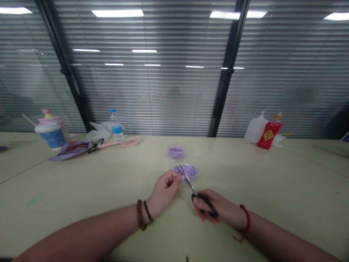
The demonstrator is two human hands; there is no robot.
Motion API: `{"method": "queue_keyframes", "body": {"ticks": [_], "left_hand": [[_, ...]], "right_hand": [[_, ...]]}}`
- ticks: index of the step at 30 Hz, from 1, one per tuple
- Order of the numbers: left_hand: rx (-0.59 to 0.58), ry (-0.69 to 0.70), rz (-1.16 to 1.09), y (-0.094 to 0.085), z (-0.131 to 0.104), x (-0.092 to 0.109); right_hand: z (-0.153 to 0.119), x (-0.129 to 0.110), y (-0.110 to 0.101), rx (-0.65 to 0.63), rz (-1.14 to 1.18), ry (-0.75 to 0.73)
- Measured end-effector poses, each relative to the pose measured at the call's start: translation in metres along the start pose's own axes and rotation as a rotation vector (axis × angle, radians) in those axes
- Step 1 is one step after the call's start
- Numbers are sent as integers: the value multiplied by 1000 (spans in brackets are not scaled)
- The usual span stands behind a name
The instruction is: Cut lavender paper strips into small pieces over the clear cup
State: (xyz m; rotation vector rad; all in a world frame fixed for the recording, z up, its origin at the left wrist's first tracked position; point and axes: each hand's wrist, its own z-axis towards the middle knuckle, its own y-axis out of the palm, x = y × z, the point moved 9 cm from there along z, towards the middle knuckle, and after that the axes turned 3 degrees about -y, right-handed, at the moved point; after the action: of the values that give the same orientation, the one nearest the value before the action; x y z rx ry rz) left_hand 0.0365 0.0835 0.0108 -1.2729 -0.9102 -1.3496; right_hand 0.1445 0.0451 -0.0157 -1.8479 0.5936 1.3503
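Note:
My right hand (208, 205) grips a pair of scissors (193, 189) by its black handles, and the slim metal blades point up and left, slightly parted. Thumb and fingers of my left hand (167, 185) are pinched together beside the blades, on what looks like a small pale purple piece (183, 178); its shape is hard to make out. Just beyond the blades sits a clear bowl of purple bits (191, 171), partly hidden by the scissors and my left fingertips. A smaller clear container of purple bits (176, 153) stands behind it.
Along the table's (109, 182) far left are a blue cup (53, 137), a purple packet (72, 148), a pink hairbrush (129, 142) and a water bottle (116, 125). At the far right stand a red bottle (269, 134) and a whitish bottle (255, 129). Glass with blinds rises behind.

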Motion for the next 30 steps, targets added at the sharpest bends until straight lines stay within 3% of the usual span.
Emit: {"method": "queue_keyframes", "body": {"ticks": [8,17,25,30], "left_hand": [[-24,-13,33,0,0,-2],[48,-32,41,-11,6,-10],[138,-5,-115,-22,5,-3],[29,-11,-119,-11,4,-2]], "right_hand": [[1,3,-3,22,68,7],[6,10,-23,235,175,-53],[-3,2,-7,20,35,20],[-4,-2,-3,-11,4,5]]}}
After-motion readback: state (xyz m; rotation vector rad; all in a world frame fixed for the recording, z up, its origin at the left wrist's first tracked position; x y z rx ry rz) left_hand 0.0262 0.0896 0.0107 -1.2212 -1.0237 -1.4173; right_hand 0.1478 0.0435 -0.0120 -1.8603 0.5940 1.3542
